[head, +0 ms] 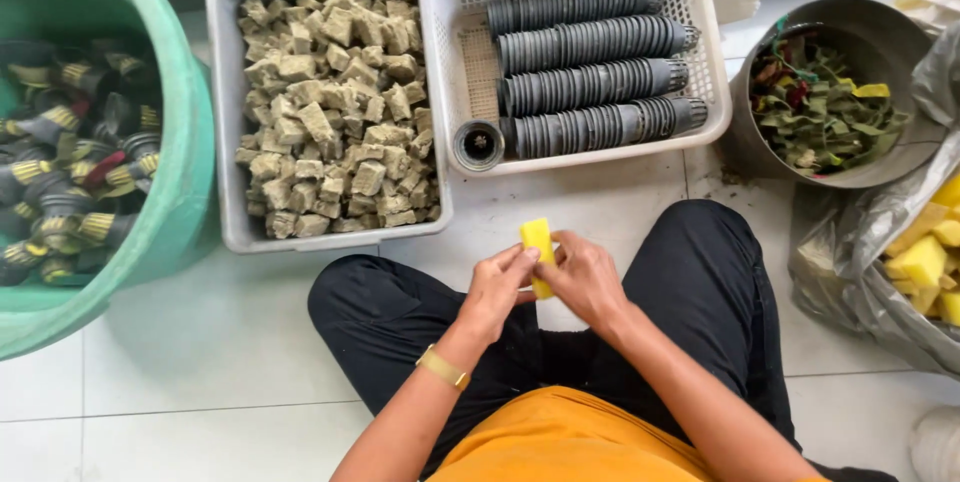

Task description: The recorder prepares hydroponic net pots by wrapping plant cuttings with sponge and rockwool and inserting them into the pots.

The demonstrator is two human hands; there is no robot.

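Observation:
A yellow sponge block (537, 239) stands upright between both hands, above my lap. My left hand (496, 287) pinches it from the left with fingertips on its side. My right hand (583, 279) grips it from the right and lower down. A gold bracelet (443, 368) circles my left wrist. I sit on the white tiled floor with legs in black trousers (700, 272) spread apart.
A grey crate (225, 122) of brownish cubes lies ahead. Next to it a white basket (700, 2) holds stacked dark net pots. A green tub (185, 142) of filled pots is at left. A metal bowl (890, 42) of leaf scraps and a plastic bag (860, 242) of yellow sponges are at right.

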